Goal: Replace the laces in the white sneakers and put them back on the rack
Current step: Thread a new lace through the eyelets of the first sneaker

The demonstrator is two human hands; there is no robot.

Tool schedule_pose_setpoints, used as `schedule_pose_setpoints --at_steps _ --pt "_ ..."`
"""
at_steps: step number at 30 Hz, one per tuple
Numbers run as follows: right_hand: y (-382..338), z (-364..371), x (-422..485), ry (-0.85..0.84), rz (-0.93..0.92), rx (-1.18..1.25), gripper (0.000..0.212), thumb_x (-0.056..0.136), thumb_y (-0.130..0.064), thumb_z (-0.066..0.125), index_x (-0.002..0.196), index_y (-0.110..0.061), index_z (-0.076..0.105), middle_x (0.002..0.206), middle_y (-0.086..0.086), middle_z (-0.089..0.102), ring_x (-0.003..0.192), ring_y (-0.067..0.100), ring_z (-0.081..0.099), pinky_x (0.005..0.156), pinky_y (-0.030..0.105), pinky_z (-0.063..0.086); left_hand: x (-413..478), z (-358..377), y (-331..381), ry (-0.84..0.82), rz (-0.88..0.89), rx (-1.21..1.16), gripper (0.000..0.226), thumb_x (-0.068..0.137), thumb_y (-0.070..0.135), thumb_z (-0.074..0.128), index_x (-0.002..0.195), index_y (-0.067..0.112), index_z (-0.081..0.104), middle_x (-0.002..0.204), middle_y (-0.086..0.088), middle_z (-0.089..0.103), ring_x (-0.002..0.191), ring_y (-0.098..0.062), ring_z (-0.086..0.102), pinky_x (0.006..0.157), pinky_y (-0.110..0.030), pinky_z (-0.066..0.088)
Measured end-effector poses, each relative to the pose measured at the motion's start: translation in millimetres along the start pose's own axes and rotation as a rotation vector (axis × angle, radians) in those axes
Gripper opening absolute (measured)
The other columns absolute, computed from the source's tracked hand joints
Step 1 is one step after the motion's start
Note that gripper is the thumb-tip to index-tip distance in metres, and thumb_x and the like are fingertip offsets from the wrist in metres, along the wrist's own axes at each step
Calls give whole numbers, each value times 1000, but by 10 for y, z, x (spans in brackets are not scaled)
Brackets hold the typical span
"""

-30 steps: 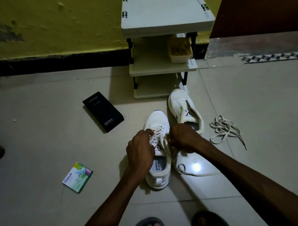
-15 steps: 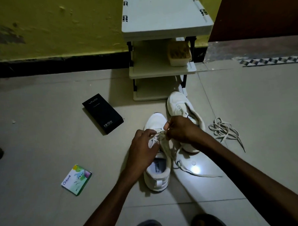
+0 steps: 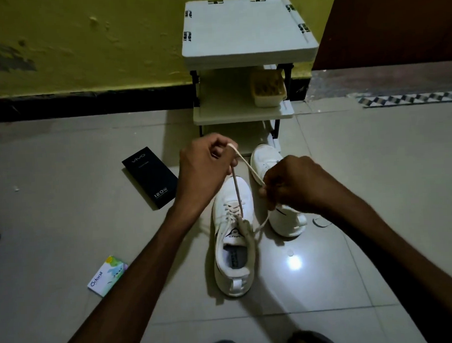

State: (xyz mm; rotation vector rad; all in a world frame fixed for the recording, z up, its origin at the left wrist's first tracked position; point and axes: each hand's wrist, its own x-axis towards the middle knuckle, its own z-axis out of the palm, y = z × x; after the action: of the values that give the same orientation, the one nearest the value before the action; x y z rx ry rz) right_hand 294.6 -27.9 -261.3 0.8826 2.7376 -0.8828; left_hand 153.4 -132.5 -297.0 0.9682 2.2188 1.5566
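White rack [image 3: 247,27] against yellow wall [image 3: 85,48], at far edge of floor [image 3: 66,217]. Sneaker [image 3: 233,251] mid-floor, toe toward rack; second sneaker [image 3: 267,161] just beside it, right, partly behind right hand [image 3: 295,186]. Left hand [image 3: 204,169] curled, pinching lace [image 3: 236,190] raised above toe. Right hand curled, pinching same lace lower down. Black box [image 3: 150,177] left of sneakers.

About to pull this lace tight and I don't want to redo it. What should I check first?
1. Left hand grips the lace: ok.
2. Right hand pinches its other stretch: ok.
3. Near sneaker sits flat on the floor: ok.
4. Lace runs through every eyelet: cannot tell.
5. Second sneaker laced: cannot tell, the right hand covers its middle.
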Motion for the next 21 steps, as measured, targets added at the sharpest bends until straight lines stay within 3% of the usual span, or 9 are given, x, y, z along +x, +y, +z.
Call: schedule_pose_setpoints --at_steps 3,5,8,11,14,16,18,21 --pt "56 114 -30 -150 -42 -139 8 83 -19 75 83 -27 72 67 -16 58 57 -5 48 47 6 33 33 -30 51 78 -3 -46 10 95 18 61 99 14 70 73 1 71 59 -7 67 52 -17 52" --pt "88 202 -37 -275 -76 -222 11 88 -22 70 97 -20 75 76 -11 65 64 0 52 53 9 35 38 -31 46 86 -20 -102 10 95 15 62 101 11 69 77 -3 71 64 -11 69 58 -21 56" --pt "130 289 -9 -399 -115 -234 10 90 -23 67 86 -20 75 65 -12 59 66 5 56 62 22 45 11 3 13 11 -74 -186 21 93 14 63 114 13 59 83 -4 70 72 -15 71 65 -26 58" --pt "182 356 75 -191 -186 -50 30 91 -30 67 63 -18 64 56 -10 57 56 1 54 61 25 43 -71 70 -48 -99 -222 -215 43 94 22 63 130 21 41 94 -5 70 78 -17 72 74 -31 60" --pt "174 382 140 59 -172 188 25 92 -34 65 74 -19 74 70 -5 71 69 3 64 70 28 48 -232 122 -94 -259 -467 -267 30 100 27 53 128 20 43 101 -5 70 78 -15 72 74 -26 58" --pt "143 388 155 120 -127 295 25 92 -35 63 76 -21 75 72 -1 72 71 8 65 67 26 48 -327 141 -142 -371 -545 -298 25 103 34 45 123 20 50 105 -7 70 85 -16 71 78 -28 56" --pt "132 397 154 120 -65 414 25 92 -34 64 77 -18 75 69 1 70 66 8 63 63 22 46 -401 147 -197 -492 -517 -306 30 105 37 37 120 21 57 99 -4 73 85 -15 71 77 -25 54" --pt "160 448 158 156 39 527 26 90 -35 66 78 -16 77 71 -2 73 77 17 67 71 29 47 -445 123 -271 -490 -491 -329 24 105 26 41 105 13 61 76 -2 66 63 -11 61 62 -20 48"
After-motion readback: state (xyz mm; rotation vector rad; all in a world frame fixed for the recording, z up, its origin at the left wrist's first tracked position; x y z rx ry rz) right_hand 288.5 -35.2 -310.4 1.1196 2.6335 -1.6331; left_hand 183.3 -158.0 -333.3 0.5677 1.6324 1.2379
